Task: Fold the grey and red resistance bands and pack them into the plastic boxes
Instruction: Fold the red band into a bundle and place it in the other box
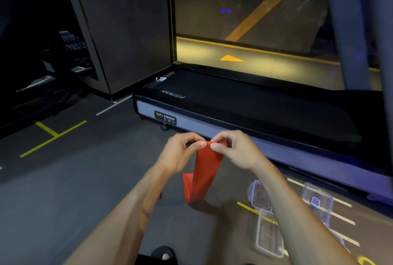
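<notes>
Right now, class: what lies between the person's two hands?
In the head view, only the red band's top edge, pinched by the left hand and right hand.

A gym: a treadmill marked "FITNESS" on dark floor with taped lines

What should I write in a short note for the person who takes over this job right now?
Left hand and right hand both pinch the top edge of the red band, which hangs down between them, not yet fully folded.
Clear plastic boxes and lids lie on the floor to the right, nothing visibly packed.
Grey band: not in view.
Left: finish folding red, pack it, then handle grey.
</notes>
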A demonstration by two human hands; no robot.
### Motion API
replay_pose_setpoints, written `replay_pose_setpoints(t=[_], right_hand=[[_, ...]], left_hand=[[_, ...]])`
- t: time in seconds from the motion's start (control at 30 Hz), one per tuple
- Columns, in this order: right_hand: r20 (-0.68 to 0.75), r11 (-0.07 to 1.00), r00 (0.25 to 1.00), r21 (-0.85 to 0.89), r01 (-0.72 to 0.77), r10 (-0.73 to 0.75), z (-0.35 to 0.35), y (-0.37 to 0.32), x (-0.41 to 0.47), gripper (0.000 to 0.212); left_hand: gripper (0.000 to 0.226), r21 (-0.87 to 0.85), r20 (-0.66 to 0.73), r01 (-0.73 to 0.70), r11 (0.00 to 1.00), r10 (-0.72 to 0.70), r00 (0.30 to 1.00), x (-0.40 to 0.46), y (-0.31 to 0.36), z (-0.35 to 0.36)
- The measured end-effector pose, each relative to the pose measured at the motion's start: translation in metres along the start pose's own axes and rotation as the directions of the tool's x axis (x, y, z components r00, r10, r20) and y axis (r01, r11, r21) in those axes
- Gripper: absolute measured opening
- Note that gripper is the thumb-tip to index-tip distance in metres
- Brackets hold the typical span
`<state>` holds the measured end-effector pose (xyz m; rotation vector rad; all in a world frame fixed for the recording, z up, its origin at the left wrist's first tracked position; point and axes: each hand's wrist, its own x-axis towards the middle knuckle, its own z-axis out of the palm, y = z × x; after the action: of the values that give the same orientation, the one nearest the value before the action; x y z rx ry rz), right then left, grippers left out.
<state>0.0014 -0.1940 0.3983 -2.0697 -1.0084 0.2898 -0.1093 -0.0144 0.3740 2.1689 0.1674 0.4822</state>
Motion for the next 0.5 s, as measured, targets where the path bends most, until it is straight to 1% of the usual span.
replay_pose_setpoints(t=[0.07,0.17,0.3,0.4,0.5], right_hand=[[-0.032,0.999,0.999,-0.039,0.026,-0.028,-0.006,-0.005,-0.004,0.002],[-0.039,0.997,0.998,-0.068,0.044,-0.047,-0.014,-0.013,-0.007,0.003],[-0.056,0.993,0.995,-0.096,0.074,-0.079,-0.019,-0.024,-0.008,0.013],[-0.051,0.994,0.997,-0.086,0.060,-0.065,-0.018,-0.027,-0.005,0.011],[-0.030,0.999,0.999,0.012,0.030,-0.030,-0.022,-0.024,-0.001,0.012]], left_hand=[[0.011,-0.031,0.011,0.026,0.999,-0.026,1.000,0.001,0.006,-0.002],[0.012,-0.109,0.024,0.057,0.992,-0.054,0.998,0.002,0.014,-0.004],[0.012,-0.250,-0.037,0.044,0.967,-0.055,0.998,-0.001,0.023,-0.004],[0.011,-0.267,-0.073,0.000,0.964,-0.020,0.997,-0.002,0.022,-0.003],[0.017,-0.235,-0.053,-0.030,0.971,0.018,0.998,0.000,0.018,-0.005]])
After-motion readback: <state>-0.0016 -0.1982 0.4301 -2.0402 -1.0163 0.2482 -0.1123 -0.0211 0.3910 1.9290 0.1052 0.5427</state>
